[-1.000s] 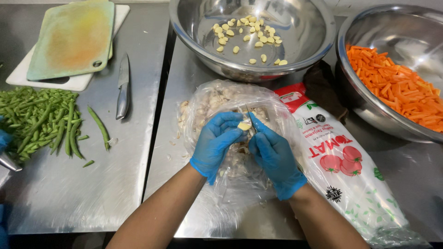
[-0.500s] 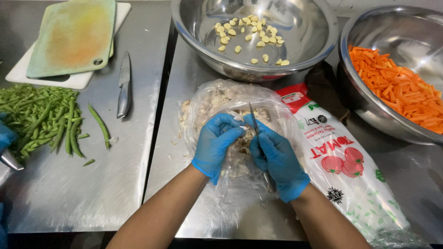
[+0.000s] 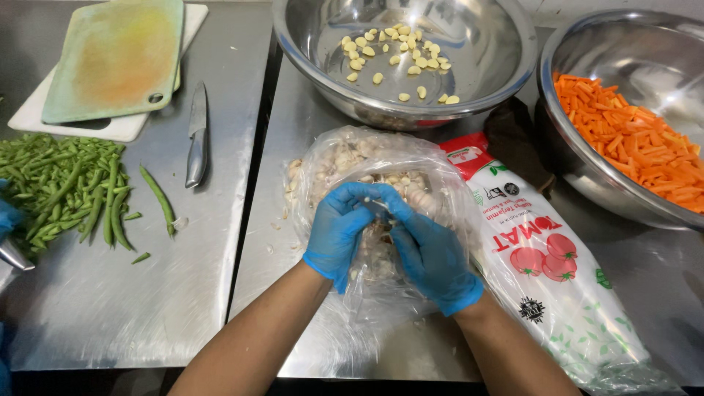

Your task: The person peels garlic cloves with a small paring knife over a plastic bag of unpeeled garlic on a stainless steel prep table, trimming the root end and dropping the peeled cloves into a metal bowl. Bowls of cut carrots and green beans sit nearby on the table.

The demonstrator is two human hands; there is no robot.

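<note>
Blue gloves cover both hands. A second ago the left hand (image 3: 339, 235) and right hand (image 3: 433, 257) held a pale garlic clove (image 3: 379, 206) up high; now they have dropped lower over the clear bag (image 3: 367, 165) near the front edge of the surface (image 3: 147, 293), fingers pinched together on the clove. So the peeling goes on. The clove is mostly hidden. Peeled cloves lie in the bowl (image 3: 506, 66) behind.
</note>
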